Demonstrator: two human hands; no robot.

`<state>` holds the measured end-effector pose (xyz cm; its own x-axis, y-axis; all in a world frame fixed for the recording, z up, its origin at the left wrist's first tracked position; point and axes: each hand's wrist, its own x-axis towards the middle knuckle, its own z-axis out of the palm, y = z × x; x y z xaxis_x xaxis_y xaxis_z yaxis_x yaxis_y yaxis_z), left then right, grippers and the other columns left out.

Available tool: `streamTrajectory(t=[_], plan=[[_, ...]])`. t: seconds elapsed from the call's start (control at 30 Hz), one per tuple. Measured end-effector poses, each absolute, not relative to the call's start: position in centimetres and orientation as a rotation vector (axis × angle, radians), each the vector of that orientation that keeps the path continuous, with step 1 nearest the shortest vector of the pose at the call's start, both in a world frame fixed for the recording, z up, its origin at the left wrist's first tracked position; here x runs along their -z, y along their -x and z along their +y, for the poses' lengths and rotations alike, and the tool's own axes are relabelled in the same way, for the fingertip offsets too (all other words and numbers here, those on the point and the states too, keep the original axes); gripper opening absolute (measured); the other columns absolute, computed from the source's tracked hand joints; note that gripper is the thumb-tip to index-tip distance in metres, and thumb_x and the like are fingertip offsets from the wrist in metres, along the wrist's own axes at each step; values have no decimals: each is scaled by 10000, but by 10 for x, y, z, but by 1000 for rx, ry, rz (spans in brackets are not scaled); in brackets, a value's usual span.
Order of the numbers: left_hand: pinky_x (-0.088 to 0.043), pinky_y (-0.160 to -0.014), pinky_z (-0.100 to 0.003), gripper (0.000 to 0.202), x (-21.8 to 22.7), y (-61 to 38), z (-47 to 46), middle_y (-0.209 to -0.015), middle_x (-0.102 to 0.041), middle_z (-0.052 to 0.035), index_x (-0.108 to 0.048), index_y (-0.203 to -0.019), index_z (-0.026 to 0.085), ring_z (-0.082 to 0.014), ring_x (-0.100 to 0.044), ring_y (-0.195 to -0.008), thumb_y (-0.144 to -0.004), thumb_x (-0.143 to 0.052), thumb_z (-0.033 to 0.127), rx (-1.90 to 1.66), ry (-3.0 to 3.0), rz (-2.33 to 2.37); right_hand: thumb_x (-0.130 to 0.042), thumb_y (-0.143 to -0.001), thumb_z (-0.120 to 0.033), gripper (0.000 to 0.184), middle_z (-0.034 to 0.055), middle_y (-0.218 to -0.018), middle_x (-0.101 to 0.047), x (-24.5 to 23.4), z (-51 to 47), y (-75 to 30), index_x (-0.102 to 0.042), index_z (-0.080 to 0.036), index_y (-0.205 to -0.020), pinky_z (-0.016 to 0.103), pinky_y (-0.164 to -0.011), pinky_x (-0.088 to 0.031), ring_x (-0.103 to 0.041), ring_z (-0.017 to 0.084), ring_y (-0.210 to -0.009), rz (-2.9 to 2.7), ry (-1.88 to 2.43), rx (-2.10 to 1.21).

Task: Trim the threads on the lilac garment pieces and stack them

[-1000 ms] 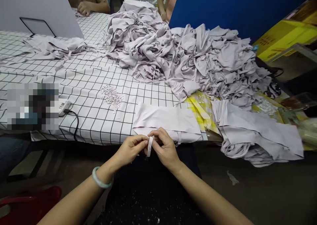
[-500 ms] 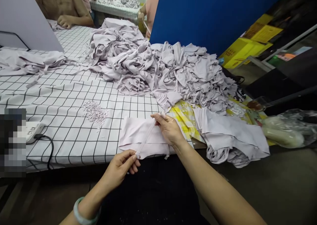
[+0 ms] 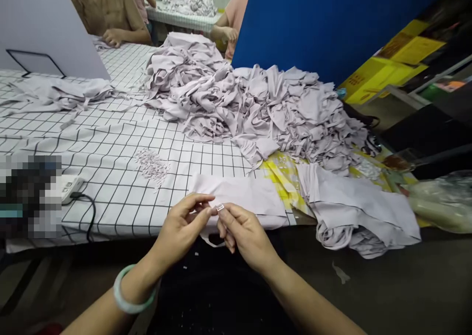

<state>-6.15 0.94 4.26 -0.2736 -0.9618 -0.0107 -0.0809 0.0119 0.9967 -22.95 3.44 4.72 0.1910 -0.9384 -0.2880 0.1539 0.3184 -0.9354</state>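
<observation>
Both hands meet over the front edge of the table. My right hand (image 3: 245,229) is closed, pinching a small pale slotted slider (image 3: 220,207) between thumb and fingers. My left hand (image 3: 186,224) is closed close beside it, its fingertips touching or nearly touching the slider; what they pinch is too small to make out. A thin fabric strap (image 3: 213,243) loops below the hands. Behind them a pale lilac fabric piece (image 3: 250,195) lies flat on the table. A scatter of small pale pieces (image 3: 152,167) is on the checked cloth, left of the fabric.
A large heap of lilac fabric pieces (image 3: 258,104) fills the back. Stacked pieces (image 3: 354,202) hang over the edge at right. A power strip (image 3: 70,187) with a black cable sits at left. A blue panel (image 3: 295,25) stands behind; other people sit across the table.
My hands were apart, holding a strap stretched across the fabric piece. Now they are together, with the slider between them and the strap hanging below. The view has shifted slightly left.
</observation>
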Motion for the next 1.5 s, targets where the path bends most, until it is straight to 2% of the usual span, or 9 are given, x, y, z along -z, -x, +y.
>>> streamTrajectory(t=[0.13, 0.33, 0.47, 0.67, 0.83, 1.03, 1.2, 1.33, 1.5], plan=[[-497, -570, -216, 110, -38, 64, 22, -880, -632, -52, -661, -924, 169, -126, -602, -733, -872, -628, 260, 1258, -1091, -1617, -527, -953, -493, 375, -55, -609, -460, -39, 60, 218, -542, -184, -740, 209, -484, -331, -381, 70, -513, 1195, 1006, 918], [-411, -536, -221, 150, -30, 57, 34, -710, -592, -14, -637, -787, 158, -97, -497, -606, -890, -573, 247, 1292, -1130, -1766, -522, -957, -470, 344, -3, -712, -576, -26, 75, 221, -648, -175, -832, 264, -672, -420, -505, 132, -683, 1336, 1201, 827], [-415, -552, -226, 187, -28, 60, 33, -679, -555, 0, -584, -749, 163, -102, -487, -611, -893, -545, 277, 1480, -1144, -1670, -526, -956, -479, 302, -22, -701, -548, -22, 85, 225, -638, -198, -943, 243, -618, -398, -474, 117, -638, 1330, 1124, 806], [-429, -562, -230, 128, -21, 70, 37, -781, -598, -23, -608, -853, 164, -113, -510, -644, -841, -586, 290, 1530, -1163, -1691, -633, -861, -559, 362, -70, -585, -422, -22, 81, 226, -603, -199, -841, 211, -475, -293, -325, 72, -487, 1335, 753, 996], [-384, -453, -198, 212, -15, 73, 42, -669, -534, 15, -601, -830, 151, -77, -458, -512, -812, -589, 361, 2003, -1167, -1331, -636, -863, -549, 363, -65, -563, -437, -31, 75, 227, -597, -191, -813, 220, -498, -310, -361, 82, -504, 1347, 833, 1027], [-333, -407, -153, 278, -13, 76, 43, -720, -596, -15, -582, -771, 141, -56, -461, -520, -738, -734, 372, 2343, -1081, -838, -611, -884, -547, 356, -64, -562, -435, -29, 80, 230, -600, -195, -835, 228, -504, -314, -372, 92, -513, 1349, 882, 1017], [-328, -436, -183, 310, -21, 72, 38, -624, -528, 34, -581, -762, 152, -59, -427, -492, -782, -709, 434, 2089, -1173, -1293, -601, -903, -519, 309, -58, -592, -453, -25, 91, 241, -632, -212, -901, 235, -493, -273, -348, 93, -513, 1399, 1007, 854], [-389, -540, -239, 213, -24, 71, 23, -655, -557, 5, -610, -768, 161, -100, -469, -582, -888, -575, 333, 1610, -1109, -1835, -590, -919, -462, 290, -7, -686, -591, -24, 90, 247, -703, -204, -850, 256, -618, -392, -495, 128, -636, 1447, 1236, 805], [-505, -795, -378, 189, 1, 69, -15, -959, -625, -100, -618, -996, 150, -209, -579, -896, -832, -529, 119, 778, -879, -2237, -685, -802, -510, 333, -29, -591, -555, -16, 65, 237, -680, -179, -766, 223, -482, -411, -481, 96, -503, 1387, 719, 940]])
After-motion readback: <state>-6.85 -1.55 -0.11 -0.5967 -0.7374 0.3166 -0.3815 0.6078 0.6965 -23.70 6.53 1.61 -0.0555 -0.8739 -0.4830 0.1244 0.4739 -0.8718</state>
